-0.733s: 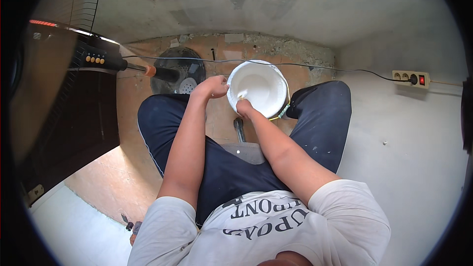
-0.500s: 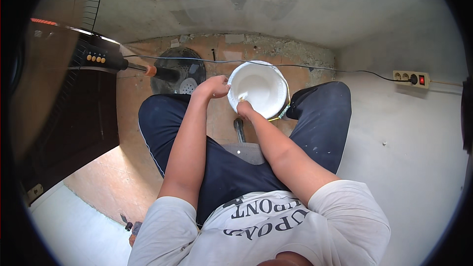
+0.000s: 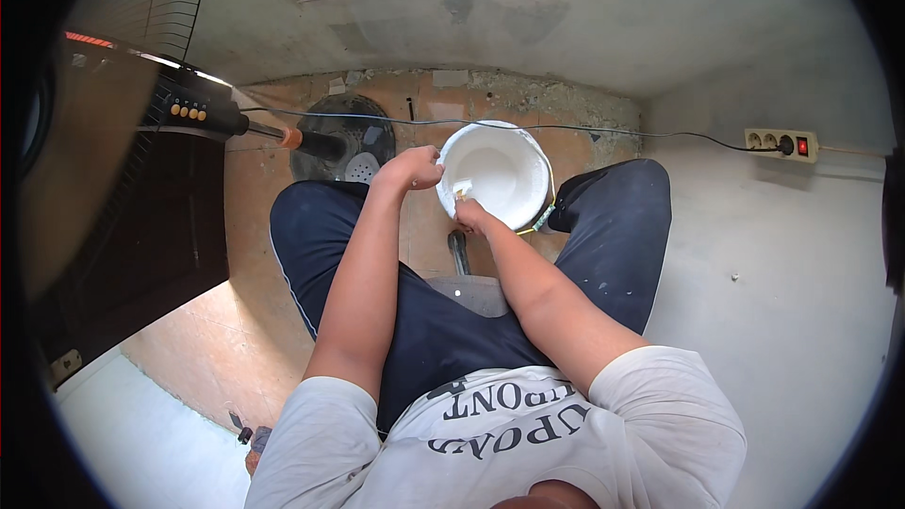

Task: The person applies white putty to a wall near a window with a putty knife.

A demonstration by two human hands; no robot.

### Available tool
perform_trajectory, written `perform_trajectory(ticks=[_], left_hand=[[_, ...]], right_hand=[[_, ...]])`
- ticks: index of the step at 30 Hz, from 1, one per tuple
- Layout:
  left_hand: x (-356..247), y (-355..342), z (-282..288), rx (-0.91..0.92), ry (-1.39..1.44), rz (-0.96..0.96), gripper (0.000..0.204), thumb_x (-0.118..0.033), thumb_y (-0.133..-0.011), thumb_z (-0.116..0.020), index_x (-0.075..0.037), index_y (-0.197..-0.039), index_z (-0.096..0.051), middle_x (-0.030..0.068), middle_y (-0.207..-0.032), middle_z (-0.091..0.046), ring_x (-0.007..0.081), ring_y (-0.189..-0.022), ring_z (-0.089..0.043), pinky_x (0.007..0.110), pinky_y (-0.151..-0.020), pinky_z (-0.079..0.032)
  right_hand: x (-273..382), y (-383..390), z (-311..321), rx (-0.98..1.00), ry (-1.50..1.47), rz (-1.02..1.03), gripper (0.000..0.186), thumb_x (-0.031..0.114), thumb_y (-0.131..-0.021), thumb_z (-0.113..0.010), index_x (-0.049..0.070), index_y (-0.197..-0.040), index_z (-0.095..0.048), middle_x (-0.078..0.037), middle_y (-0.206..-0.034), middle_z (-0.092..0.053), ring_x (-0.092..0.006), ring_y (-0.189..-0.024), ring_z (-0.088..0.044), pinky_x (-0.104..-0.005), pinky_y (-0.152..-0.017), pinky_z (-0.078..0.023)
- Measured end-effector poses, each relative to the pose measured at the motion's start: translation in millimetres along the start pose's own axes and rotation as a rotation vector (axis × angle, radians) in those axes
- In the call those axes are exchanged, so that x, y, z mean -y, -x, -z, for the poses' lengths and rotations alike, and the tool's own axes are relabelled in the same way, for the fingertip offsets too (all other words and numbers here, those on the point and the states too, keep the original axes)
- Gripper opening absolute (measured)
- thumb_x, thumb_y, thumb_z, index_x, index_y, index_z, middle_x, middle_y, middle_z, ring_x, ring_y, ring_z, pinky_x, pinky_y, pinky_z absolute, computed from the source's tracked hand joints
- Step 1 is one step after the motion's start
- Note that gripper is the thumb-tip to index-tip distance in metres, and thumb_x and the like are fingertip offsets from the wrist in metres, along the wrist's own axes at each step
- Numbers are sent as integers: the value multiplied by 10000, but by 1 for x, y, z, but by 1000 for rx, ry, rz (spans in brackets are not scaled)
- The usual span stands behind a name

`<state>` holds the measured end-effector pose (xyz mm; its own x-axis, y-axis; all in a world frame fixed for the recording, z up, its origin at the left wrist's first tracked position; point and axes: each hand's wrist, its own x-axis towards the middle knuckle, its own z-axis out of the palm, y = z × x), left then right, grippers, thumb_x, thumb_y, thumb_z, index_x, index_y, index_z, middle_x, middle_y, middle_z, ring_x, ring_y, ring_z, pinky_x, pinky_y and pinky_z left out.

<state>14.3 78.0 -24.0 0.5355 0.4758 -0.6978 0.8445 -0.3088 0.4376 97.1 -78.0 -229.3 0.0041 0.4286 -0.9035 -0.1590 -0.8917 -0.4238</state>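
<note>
your right hand is clamping its grip on one white-tipped tool at one white bucket, your left hand is adjoining the rim, its grip closure indiscernible, one cable is running across

Bold dark capital letters stand upside down across the white T-shirt.

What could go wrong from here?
1. The cord crosses the view at the bucket's far rim; a snag could tug the fan or power strip.
2. The left hand is only at one side of the rim, so a bump might shift the bucket.
3. The white-tipped tool in the right hand might drip outside.
</note>
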Motion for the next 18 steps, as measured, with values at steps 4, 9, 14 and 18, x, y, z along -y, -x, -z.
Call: perform_trajectory(ticks=[4, 9, 14, 18], left_hand=[[-14, -1, 1, 4, 8, -27, 474, -269, -868, -536, 0, -1259, -532, 224, -1200, -594, 330, -1140, -562, 370, -965, -436], [-36, 5, 0, 15, 35, -82, 504, -274, -864, -539, -1, -1287, -510, 241, -1223, -574, 338, -1172, -539, 372, -985, -423], [-56, 28, 22, -42, 4, -197, 468, -289, -926, -507, -17, -1306, -479, 197, -1189, -607, 311, -1104, -585, 364, -939, -453], [-62, 42, 62, -27, -15, -178, 456, -287, -928, -512, -33, -1305, -483, 179, -1175, -617, 304, -1085, -593, 357, -916, -467]], right_hand=[[6, 14, 4, -76, -178, 46, 423, 344, -972, -367, 88, -647, -458, -43, -476, -420, -151, -355, -388, -318, -336, -307], [13, 10, 22, -80, -461, -36, 310, 332, -985, -358, 111, -806, -481, -23, -577, -471, -133, -402, -404, -297, -375, -346], [16, 17, 31, -135, -701, 111, 171, 239, -991, -371, 126, -1000, -499, -33, -715, -526, -136, -505, -469, -296, -459, -434], [37, 16, 43, -157, -835, 282, 144, 208, -994, -381, 132, -997, -504, -29, -724, -527, -138, -537, -497, -313, -489, -465]])
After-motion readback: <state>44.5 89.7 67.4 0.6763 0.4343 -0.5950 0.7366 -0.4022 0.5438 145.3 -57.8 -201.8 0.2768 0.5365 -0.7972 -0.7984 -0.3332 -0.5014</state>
